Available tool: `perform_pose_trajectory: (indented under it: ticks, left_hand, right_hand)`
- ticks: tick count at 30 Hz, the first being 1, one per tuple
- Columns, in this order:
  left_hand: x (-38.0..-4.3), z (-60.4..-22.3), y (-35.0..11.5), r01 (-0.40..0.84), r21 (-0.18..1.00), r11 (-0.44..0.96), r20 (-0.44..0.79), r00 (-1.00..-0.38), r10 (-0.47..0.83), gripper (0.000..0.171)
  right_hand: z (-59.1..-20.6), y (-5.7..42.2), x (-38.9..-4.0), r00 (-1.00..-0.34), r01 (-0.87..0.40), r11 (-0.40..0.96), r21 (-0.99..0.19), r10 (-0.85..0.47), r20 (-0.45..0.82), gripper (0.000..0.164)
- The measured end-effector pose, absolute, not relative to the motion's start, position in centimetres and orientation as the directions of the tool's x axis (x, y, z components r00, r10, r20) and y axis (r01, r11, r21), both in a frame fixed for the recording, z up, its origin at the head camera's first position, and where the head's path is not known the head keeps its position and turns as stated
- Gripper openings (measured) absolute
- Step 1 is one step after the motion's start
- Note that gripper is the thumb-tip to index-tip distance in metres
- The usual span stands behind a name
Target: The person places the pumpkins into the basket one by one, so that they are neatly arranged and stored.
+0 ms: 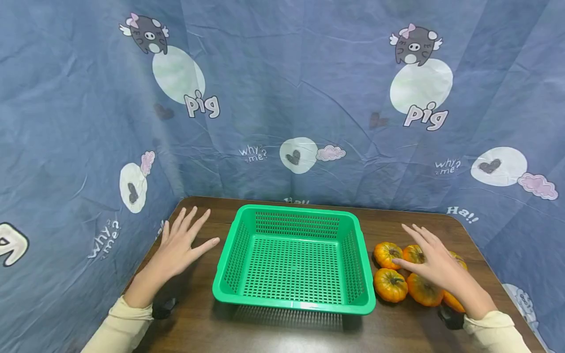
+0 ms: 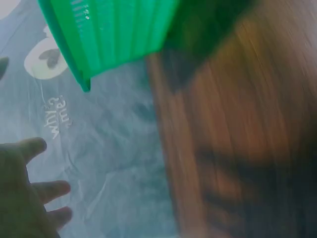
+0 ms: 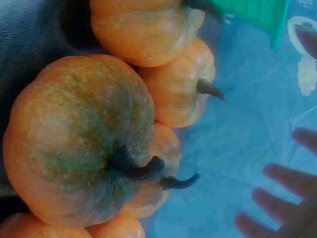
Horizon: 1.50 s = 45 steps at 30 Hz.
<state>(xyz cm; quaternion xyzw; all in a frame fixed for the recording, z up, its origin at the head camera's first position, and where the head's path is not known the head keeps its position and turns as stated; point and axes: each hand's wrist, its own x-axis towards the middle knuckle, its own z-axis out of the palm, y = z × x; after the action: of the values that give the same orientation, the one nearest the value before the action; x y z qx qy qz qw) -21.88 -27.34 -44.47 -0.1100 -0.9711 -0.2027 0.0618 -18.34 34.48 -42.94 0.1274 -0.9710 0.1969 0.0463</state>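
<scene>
A green plastic basket (image 1: 293, 307) with slotted walls stands in the middle of the wooden table, with nothing inside it. To its right sit several small orange pumpkins (image 1: 390, 285) in two rows, their dark stems plain in the right wrist view (image 3: 133, 166). My right hand (image 1: 434, 257) hovers over the pumpkins with fingers spread, hiding part of them. On the basket's left, my left hand (image 1: 178, 247) is raised above the table, fingers apart and holding nothing. In the left wrist view its fingers (image 2: 52, 191) show well away from the basket.
The brown wooden table (image 1: 207, 328) has rounded far corners. Blue cloth (image 1: 273, 98) printed with pigs and words hangs behind it and along both sides. Dark wrist-worn devices (image 1: 164, 308) sit under both wrists.
</scene>
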Motion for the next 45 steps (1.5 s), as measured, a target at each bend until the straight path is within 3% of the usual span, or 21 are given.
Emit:
perform_pose_trajectory:
  ticks: [9, 16, 22, 29, 45]
  left_hand:
    - [-23.2, -46.4, -26.2, 0.173, 0.742, 0.647, 0.056, -0.979, 0.197, 0.076]
    - [-23.4, -47.7, -25.1, 0.040, 0.943, 0.329, -0.035, -0.975, 0.219, 0.069]
    - [-23.4, -48.2, -24.6, -0.023, 0.968, 0.248, -0.073, -0.979, 0.191, 0.063]
    - [-23.9, -49.1, -24.2, -0.098, 0.994, 0.056, -0.109, -0.963, 0.245, 0.058]
    - [-24.1, -49.4, -24.3, -0.146, 0.989, -0.022, -0.133, -0.946, 0.297, 0.057]
  right_hand:
    - [-43.8, 34.1, -20.1, -0.941, -0.338, 0.862, -0.378, -0.322, 0.107, 0.082]
    - [-44.3, 33.8, -21.3, -0.932, -0.355, 0.857, -0.374, -0.358, 0.065, 0.077]
    - [-44.8, 33.6, -22.0, -0.916, -0.388, 0.842, -0.375, -0.396, 0.058, 0.074]
    - [-45.3, 33.6, -22.2, -0.922, -0.367, 0.845, -0.390, -0.387, 0.030, 0.070]
    - [-46.3, 33.6, -22.9, -0.939, -0.330, 0.874, -0.357, -0.342, 0.033, 0.070]
